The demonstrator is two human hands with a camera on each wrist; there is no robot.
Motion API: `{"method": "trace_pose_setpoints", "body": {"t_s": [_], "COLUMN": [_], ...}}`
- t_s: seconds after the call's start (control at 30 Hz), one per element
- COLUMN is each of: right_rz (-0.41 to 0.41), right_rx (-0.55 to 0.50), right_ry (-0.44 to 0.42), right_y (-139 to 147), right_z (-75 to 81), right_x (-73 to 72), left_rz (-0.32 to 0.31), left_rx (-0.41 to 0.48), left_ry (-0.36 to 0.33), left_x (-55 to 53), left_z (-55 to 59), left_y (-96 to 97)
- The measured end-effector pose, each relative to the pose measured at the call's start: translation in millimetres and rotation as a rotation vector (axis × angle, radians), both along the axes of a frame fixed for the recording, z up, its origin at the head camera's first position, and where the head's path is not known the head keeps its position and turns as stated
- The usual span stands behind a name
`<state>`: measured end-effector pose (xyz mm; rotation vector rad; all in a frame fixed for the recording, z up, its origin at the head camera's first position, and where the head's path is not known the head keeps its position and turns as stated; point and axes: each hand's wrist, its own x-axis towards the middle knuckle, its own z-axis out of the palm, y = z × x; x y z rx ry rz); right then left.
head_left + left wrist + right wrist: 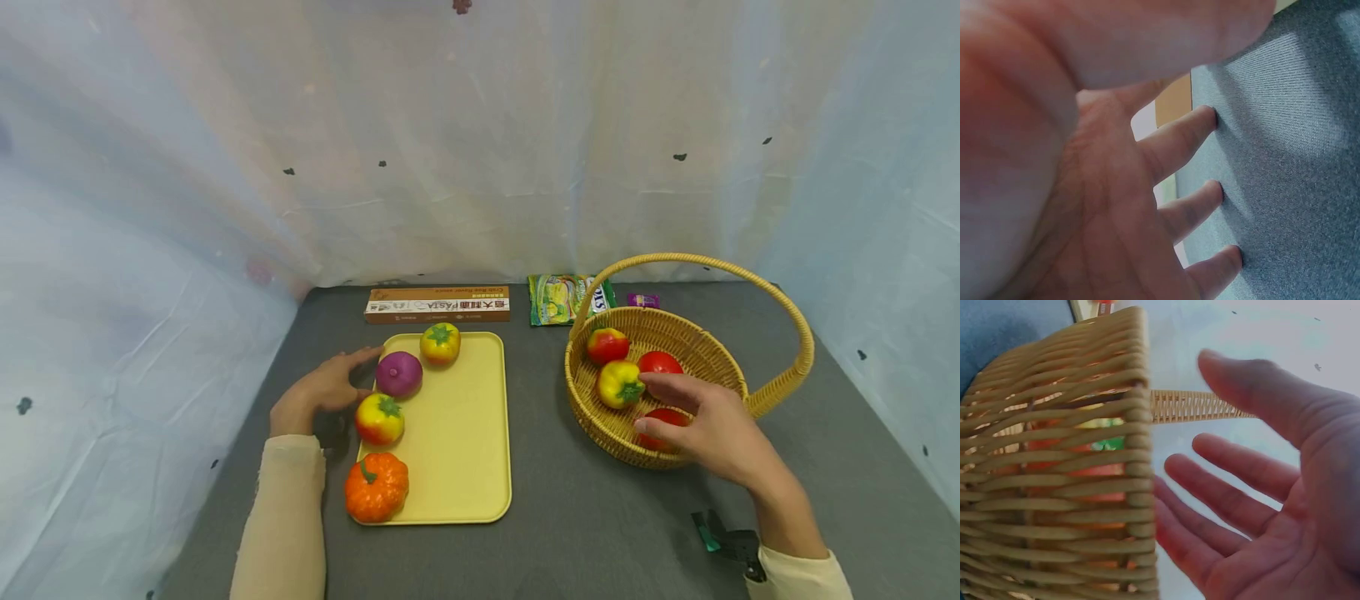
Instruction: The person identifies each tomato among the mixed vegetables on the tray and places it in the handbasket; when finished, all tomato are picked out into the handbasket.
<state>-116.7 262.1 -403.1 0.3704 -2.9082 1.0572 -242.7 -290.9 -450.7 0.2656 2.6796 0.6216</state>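
Note:
My left hand [326, 390] is at the left edge of a yellow tray [457, 433], fingers spread and fingertips on the grey table in the left wrist view. Closest to it are a purple onion-shaped thing [399, 374] and a yellow-red fruit with a green top [379, 419]. An orange pumpkin [377, 487] and another yellow-red fruit [440, 343] also lie on the tray. Loosely spread, my right hand [716, 429] hovers over the near right rim of a wicker basket [697, 342], holding nothing. Inside are a yellow fruit [618, 383], a red-yellow fruit [607, 345] and two red ones, partly hidden.
Behind the tray lies a long pasta box [437, 305]. A green snack bag [558, 300] and a small purple packet [643, 300] lie behind the basket, whose tall handle arches over it. A black and green object [723, 537] is beside the right wrist.

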Motion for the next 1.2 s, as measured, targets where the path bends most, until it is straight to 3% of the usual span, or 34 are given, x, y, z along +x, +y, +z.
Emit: {"method": "trace_pose_setpoints", "body": {"t_s": [0.2,0.37,0.63,0.93,1.2], "right_rz": [0.034,0.134,0.317,0.422,0.417], "right_rx": [-0.052,-0.193,-0.414,-0.474,-0.473], "right_ry": [0.064,0.09,0.025,-0.006,-0.018], "right_y": [-12,-39,-105,-181,-228], "right_z": [6.3,9.5,8.2,-8.2,-28.5], "right_x": [-5.5,-19.2,-48.6,-96.5,-144.4], "left_rz": [0.006,0.007,0.012,-0.007,0.013], "left_rx": [-0.001,-0.005,-0.007,-0.007,-0.011], "left_ry": [-0.005,-0.01,-0.027,-0.001,-0.029], "left_x": [0.3,-0.6,-2.1,-0.5,-1.2], "left_z": [0.1,-0.3,-2.1,1.8,-1.1], "left_y": [0.6,0.3,-1.1,-1.7,-1.3]}}
